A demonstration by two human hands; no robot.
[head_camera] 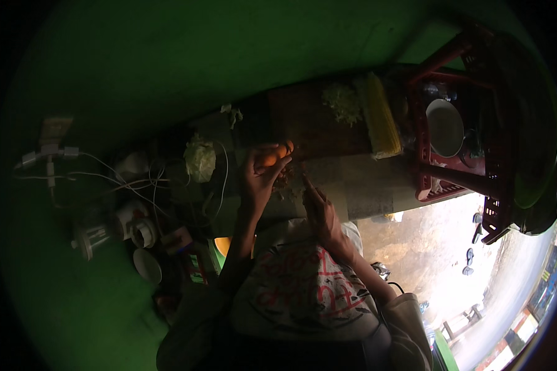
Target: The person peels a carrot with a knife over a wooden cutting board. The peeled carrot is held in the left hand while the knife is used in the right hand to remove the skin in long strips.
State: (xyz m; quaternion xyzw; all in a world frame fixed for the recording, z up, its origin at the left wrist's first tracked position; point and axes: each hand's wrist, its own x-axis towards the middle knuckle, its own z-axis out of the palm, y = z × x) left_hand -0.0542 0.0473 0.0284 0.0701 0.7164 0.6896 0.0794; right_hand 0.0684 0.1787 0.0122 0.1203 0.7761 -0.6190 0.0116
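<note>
My left hand grips an orange carrot above the counter. The fingers wrap around it, and its rounded end sticks out past the thumb. My right hand is closed around a slim tool, apparently a knife, just right of the carrot and apart from it. Shadow hides most of its blade. Small scraps like peelings lie beneath the carrot, between the two hands.
A pale cabbage sits left, among white cables. Shredded cabbage and a long yellow packet lie at the back right. A red plastic rack with a white bowl stands at the right. A green wall rises behind.
</note>
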